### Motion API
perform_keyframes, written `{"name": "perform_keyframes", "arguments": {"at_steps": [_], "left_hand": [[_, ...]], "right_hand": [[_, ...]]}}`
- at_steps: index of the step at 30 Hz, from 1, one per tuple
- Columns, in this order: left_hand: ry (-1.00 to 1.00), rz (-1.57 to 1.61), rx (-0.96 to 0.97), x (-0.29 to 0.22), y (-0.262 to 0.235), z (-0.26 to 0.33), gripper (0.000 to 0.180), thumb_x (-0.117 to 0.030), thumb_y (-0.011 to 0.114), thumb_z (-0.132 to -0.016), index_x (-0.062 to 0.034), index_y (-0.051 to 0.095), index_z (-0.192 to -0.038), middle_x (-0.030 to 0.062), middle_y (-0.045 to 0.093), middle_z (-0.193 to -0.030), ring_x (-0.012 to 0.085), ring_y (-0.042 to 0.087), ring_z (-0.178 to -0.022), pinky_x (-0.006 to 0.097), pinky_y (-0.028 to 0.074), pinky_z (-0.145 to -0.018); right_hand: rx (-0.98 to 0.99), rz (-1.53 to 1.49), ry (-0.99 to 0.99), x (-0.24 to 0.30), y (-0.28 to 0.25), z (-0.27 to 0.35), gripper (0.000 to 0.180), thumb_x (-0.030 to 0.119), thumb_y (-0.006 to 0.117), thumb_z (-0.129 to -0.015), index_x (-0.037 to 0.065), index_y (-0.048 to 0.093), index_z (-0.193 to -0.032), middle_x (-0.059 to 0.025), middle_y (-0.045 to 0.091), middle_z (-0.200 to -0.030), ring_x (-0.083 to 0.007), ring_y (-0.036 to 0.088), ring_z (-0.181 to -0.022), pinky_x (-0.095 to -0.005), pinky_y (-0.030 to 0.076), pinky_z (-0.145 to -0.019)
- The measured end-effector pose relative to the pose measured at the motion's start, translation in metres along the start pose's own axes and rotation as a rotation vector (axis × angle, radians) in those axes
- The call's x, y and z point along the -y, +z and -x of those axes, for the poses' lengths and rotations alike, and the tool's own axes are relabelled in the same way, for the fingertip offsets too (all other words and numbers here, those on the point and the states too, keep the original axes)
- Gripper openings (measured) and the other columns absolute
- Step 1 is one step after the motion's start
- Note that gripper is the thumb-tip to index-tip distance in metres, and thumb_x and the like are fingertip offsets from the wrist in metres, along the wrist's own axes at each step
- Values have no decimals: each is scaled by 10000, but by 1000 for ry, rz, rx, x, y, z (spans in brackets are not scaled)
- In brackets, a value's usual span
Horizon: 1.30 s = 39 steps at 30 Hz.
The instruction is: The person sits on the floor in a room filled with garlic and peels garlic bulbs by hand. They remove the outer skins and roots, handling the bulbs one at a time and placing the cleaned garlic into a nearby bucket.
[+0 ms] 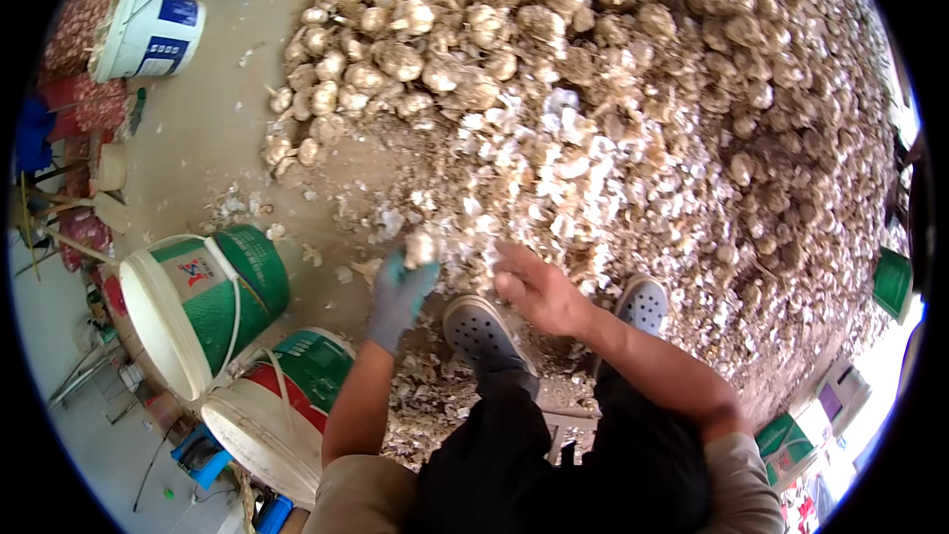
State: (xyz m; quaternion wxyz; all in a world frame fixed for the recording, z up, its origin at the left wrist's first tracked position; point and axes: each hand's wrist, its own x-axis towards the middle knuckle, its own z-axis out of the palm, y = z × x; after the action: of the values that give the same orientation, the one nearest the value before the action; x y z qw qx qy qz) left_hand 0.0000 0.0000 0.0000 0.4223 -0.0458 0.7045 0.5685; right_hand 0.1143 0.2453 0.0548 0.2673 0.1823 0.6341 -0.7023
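My left hand [403, 295], in a grey and teal glove, is closed round a pale garlic bulb [420, 248] that shows above its fingers. My right hand [542, 293] is bare and stands a short way to the right of the bulb. Its fingers are loosely bent toward the bulb, with a gap between finger and thumb, and nothing shows in it. Just beyond both hands lie loose white garlic skins [583, 173]. Farther back rises a heap of whole garlic bulbs [484, 25].
To my left, a green-and-white bucket [232, 282] and a red, green and white bucket [306, 376] lean or lie toward the left. A white and blue bucket [158, 35] stands far left near red mesh sacks [79, 35]. My grey clogs [484, 331] rest among the skins.
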Motion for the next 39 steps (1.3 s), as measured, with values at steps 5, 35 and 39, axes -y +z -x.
{"name": "perform_keyframes", "arguments": {"at_steps": [5,35,39], "left_hand": [[387,-546,61,-54,120,44,601,-62,620,-901,-24,375,-1448,180,451,-1445,303,465,-1322,383,415,-1039],[189,333,-118,-48,214,55,269,-178,596,-975,32,672,-1124,14,631,-964,74,559,-801,213,462,-706],[479,28,-165,-51,218,51,255,-164,613,-962,16,674,-1133,11,595,-963,82,561,-813,217,465,-715]], "right_hand": [[-163,-589,-107,-19,11,11,606,357,491,-1018,-25,334,-1461,-111,580,-1238,-190,539,-1130,-314,438,-975],[-197,-1055,22,-19,-20,71,312,265,453,-1024,91,527,-1271,-26,601,-871,-107,550,-708,-257,459,-641],[-249,-1024,-131,-29,-17,66,433,226,449,-1032,70,399,-1432,-24,597,-916,-99,567,-806,-271,485,-717]]}}
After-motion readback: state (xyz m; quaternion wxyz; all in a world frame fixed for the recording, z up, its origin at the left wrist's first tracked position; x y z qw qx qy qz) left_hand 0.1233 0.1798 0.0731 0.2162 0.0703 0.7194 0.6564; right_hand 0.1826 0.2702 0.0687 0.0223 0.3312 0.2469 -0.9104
